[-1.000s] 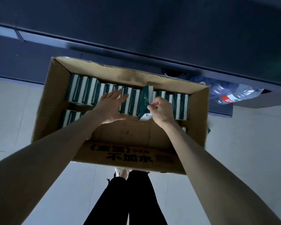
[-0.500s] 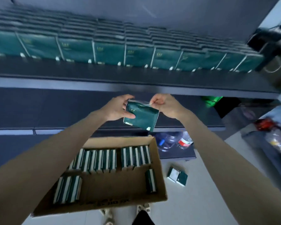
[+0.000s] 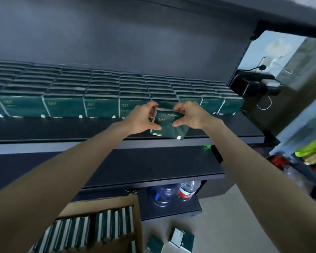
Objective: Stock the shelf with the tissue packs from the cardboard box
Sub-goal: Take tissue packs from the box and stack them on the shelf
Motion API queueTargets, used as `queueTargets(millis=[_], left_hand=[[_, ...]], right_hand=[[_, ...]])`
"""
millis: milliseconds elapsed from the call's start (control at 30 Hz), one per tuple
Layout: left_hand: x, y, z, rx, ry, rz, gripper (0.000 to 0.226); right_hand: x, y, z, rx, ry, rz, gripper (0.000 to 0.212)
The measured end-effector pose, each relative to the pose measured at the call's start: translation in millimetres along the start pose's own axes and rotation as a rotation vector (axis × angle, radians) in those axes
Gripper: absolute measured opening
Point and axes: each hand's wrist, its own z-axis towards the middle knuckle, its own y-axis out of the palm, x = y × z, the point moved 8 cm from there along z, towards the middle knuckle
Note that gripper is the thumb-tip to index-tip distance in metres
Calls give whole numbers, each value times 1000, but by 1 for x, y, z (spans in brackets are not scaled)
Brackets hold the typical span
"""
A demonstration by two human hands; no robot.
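I see both hands, left (image 3: pixel 141 118) and right (image 3: pixel 189 115), pinching one pack (image 3: pixel 169 125) just before the shelf's (image 3: pixel 62 128) stocked row (image 3: pixel 102 106).

Dark green tissue pack (image 3: pixel 169 125), tilted over the shelf (image 3: pixel 62 128), before its stocked rows (image 3: pixel 62 105); cardboard box (image 3: pixel 102 203) below.

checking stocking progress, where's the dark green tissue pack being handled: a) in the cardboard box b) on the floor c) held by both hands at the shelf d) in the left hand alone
c: the left hand and the right hand both pinch the dark green tissue pack over the dark shelf board.
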Motion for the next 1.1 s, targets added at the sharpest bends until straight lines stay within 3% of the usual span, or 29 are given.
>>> queueTargets(millis=[100,233,467,767,900,1000,1100], left_hand=[[8,11,36,45,-1,241,93],[18,22,78,74,13,564,91],[5,41,132,-57,-64,828,107],[-15,58,148,-133,-116,929,101],[-16,59,149,-114,-111,947,98],[-17,59,149,-110,-130,956,98],[-18,60,151,-126,-135,951,98]], right_hand=[[43,-18,27,9,15,-40,42],[90,-40,56,25,2,-48,49],[136,-53,91,87,-31,-223,56],[138,-37,124,148,-88,-277,55],[137,-31,127,221,-132,-325,73],[139,-19,133,123,-165,-399,97],[144,-8,141,15,-150,-455,97]])
